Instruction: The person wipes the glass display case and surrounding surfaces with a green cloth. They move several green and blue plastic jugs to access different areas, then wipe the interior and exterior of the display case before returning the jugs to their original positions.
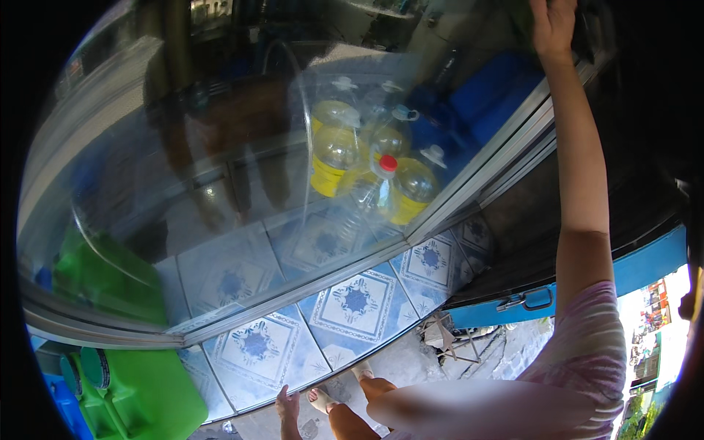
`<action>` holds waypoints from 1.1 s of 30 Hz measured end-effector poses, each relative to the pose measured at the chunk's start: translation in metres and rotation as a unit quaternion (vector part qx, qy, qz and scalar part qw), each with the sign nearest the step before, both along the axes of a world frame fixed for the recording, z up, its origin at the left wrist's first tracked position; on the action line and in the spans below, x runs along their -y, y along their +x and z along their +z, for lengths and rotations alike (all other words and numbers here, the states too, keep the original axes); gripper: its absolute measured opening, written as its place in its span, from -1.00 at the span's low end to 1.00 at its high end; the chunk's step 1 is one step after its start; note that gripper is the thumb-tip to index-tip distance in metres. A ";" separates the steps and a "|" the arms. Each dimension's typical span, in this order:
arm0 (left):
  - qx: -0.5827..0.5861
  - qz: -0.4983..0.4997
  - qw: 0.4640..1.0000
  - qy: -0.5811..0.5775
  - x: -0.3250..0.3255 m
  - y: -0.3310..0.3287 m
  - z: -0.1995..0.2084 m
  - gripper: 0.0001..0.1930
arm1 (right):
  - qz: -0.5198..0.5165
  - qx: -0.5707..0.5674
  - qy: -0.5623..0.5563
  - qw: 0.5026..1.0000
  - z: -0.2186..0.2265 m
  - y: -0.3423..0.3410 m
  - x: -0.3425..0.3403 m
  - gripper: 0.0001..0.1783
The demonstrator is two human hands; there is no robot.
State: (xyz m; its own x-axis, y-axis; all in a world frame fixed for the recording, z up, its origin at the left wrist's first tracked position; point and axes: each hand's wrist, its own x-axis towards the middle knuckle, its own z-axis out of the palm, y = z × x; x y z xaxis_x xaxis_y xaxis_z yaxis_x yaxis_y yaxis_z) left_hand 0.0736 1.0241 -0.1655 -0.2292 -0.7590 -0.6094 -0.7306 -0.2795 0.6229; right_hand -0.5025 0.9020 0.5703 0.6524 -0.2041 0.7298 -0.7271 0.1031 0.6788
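My right arm reaches up along the right side, and my right hand [554,29] is at the top by the glass pane's metal frame. Its fingertips run out of the picture, so what they touch is hidden. Low down, my left hand [288,403] hangs in front of the blue-and-white tiled ledge [356,299], fingers loosely extended and nothing visible in them. A large glass pane [242,154] in a metal frame [513,125] stands on the ledge. Behind it are several clear plastic jugs with yellow labels, one with a red cap [388,163].
Green jerrycans [154,392] stand at lower left, beside something blue [62,400]. A blue panel with a metal latch [525,299] is on the right. Behind the glass sits a blue container [491,103]. Some debris [444,334] lies on the concrete below the ledge, near my feet.
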 end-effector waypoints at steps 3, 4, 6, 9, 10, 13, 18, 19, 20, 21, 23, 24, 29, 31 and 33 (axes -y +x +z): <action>0.067 -0.062 0.995 0.026 -0.025 0.025 -0.008 -0.38 | 0.190 0.262 -0.004 0.946 -0.033 -0.085 -0.029 -0.35; 0.078 -0.061 0.995 0.004 -0.036 0.039 -0.015 -0.39 | 0.274 0.374 0.012 0.886 -0.048 -0.108 -0.040 -0.40; 0.102 -0.049 0.994 0.009 -0.059 0.074 -0.028 -0.39 | 0.238 0.454 -0.012 0.858 -0.101 -0.141 -0.053 -0.45; 0.205 -0.030 0.973 0.100 -0.083 0.112 -0.038 -0.38 | -0.034 0.415 -0.140 0.898 -0.228 -0.154 -0.065 -0.47; 0.198 -0.001 0.974 0.110 -0.090 0.118 -0.037 -0.38 | -0.004 0.494 -0.140 0.858 -0.279 -0.151 -0.066 -0.47; 0.232 -0.035 0.966 0.108 -0.100 0.120 -0.022 -0.38 | 0.085 0.683 -0.203 0.697 -0.442 -0.126 -0.065 -0.47; 0.189 0.013 0.975 0.114 -0.083 0.073 0.001 -0.37 | 0.302 0.885 -0.283 0.212 -0.645 -0.076 -0.052 -0.48; 0.171 0.021 0.980 0.102 -0.078 0.061 0.005 -0.37 | 0.325 0.890 -0.284 0.148 -0.667 -0.072 -0.048 -0.48; 0.152 0.028 0.984 0.086 -0.075 0.049 0.010 -0.38 | 0.343 0.890 -0.281 0.103 -0.683 -0.069 -0.044 -0.48; 0.129 0.033 0.989 0.068 -0.070 0.036 0.015 -0.39 | 0.360 0.888 -0.278 0.069 -0.694 -0.067 -0.041 -0.48; 0.109 0.039 0.990 0.076 -0.063 0.010 0.024 -0.39 | 0.389 0.882 -0.266 0.025 -0.700 -0.065 -0.038 -0.48; 0.094 0.043 0.991 0.083 -0.061 0.001 0.030 -0.39 | 0.398 0.879 -0.261 0.014 -0.696 -0.065 -0.037 -0.48; 0.100 -0.002 0.992 0.081 -0.063 -0.013 0.036 -0.37 | 0.439 0.876 -0.195 0.033 -0.581 -0.067 -0.045 -0.48; 0.105 -0.011 0.991 0.082 -0.071 -0.001 0.028 -0.36 | 0.454 0.868 -0.147 0.136 -0.481 -0.070 -0.046 -0.48; 0.120 -0.021 0.988 0.093 -0.079 0.014 0.016 -0.35 | 0.456 0.814 -0.068 0.354 -0.359 -0.070 -0.046 -0.49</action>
